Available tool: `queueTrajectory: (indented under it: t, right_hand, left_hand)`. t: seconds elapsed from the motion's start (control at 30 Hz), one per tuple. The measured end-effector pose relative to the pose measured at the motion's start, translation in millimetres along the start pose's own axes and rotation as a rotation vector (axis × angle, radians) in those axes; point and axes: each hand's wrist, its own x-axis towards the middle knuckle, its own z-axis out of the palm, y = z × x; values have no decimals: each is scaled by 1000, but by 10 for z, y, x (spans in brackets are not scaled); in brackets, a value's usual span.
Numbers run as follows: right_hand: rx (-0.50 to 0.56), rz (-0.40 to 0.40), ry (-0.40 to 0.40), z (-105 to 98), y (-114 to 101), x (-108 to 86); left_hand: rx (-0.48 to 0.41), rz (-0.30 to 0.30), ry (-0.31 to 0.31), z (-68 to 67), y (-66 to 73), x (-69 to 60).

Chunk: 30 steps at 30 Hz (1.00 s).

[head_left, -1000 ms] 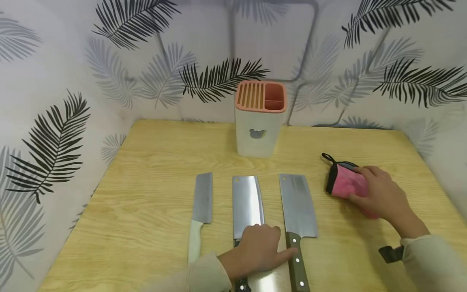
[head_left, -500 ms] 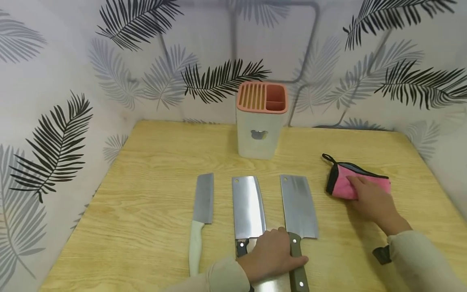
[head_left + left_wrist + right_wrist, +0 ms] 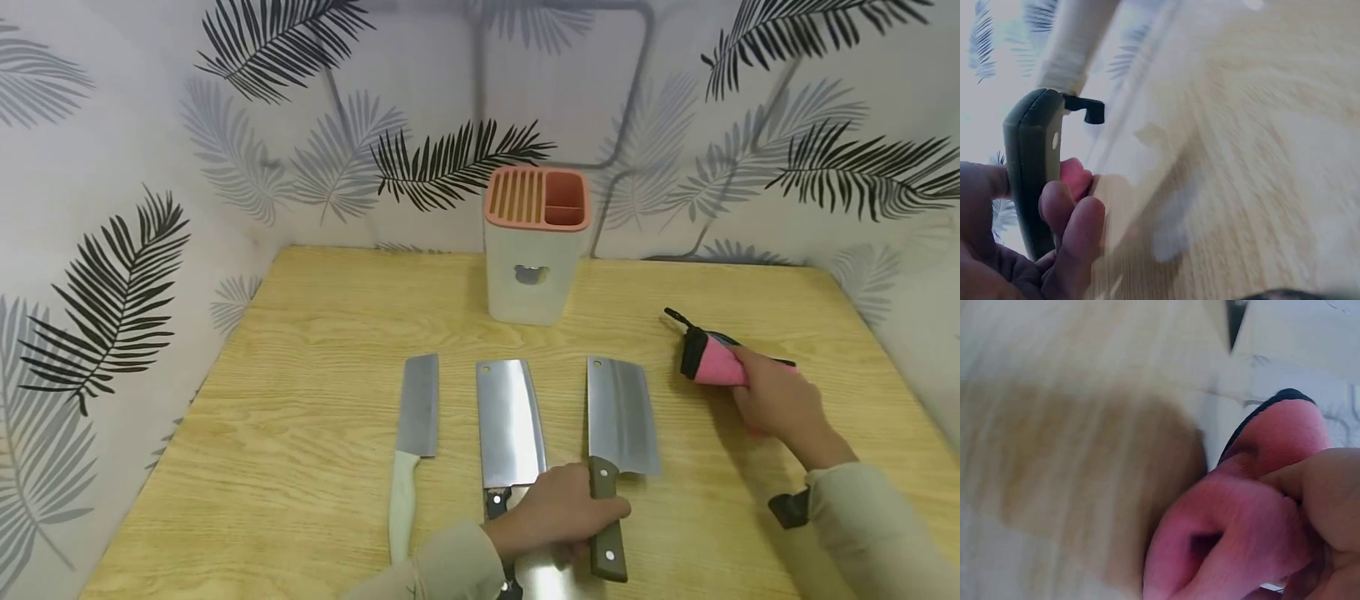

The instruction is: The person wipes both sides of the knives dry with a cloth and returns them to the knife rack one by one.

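My left hand (image 3: 558, 510) grips the olive handle (image 3: 606, 533) of a cleaver (image 3: 621, 415), whose broad blade points away from me. In the left wrist view my fingers (image 3: 1082, 231) curl round that handle. My right hand (image 3: 787, 408) holds a bunched pink cloth (image 3: 720, 365) with black edging and a black loop; folds of the cloth (image 3: 1235, 531) bulge between the fingers in the right wrist view. Left of the held cleaver lies a black-handled cleaver (image 3: 512, 425), its handle partly behind my left hand and sleeve. Farther left is a smaller knife (image 3: 418, 408) with a pale handle.
A white knife holder (image 3: 528, 283) with an orange slotted top stands near the back of the wooden table (image 3: 300, 400). Leaf-patterned cloth (image 3: 420, 75) covers the walls behind and beside the table. Part of another shiny blade (image 3: 547, 579) shows under my left hand.
My left hand has moved right, taken hold of the olive handle and raised it a little, turning the cleaver slightly. The right hand has shifted its hold and bunched up the pink cloth.
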Motion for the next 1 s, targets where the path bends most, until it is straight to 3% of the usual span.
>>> queueTrajectory:
  t: [0.13,0.27,0.37,0.5,0.6,0.73,0.83,1.0]
  right_hand:
    - [115,26,85,-72,-34,-10]
    - [232,24,234,-184,-174,-53]
    - [304,15,330,-307,-335,-95]
    - [342,-18,407,-485,-622,-199]
    - [327,-92,474,-559,-891,-311]
    - [289,-245,550,-539,-1252,-470]
    - [280,-344,526,-465,-1473,-581]
    - [251,-434,393,-296,-1698,-715]
  left_hand:
    - [-353,-36,-88,-23,-5,11]
    - [-629,-17,-98,7,-11,30]
    - [-695,7,-71,17,-3,32]
    - [-781,13,-84,29,-9,31]
    - [-817,6,-74,24,-3,21]
    - [-775,19,-29,-30,48,12]
    - [-746,59,8,-93,115,11]
    - [-668,170,64,-196,204,12]
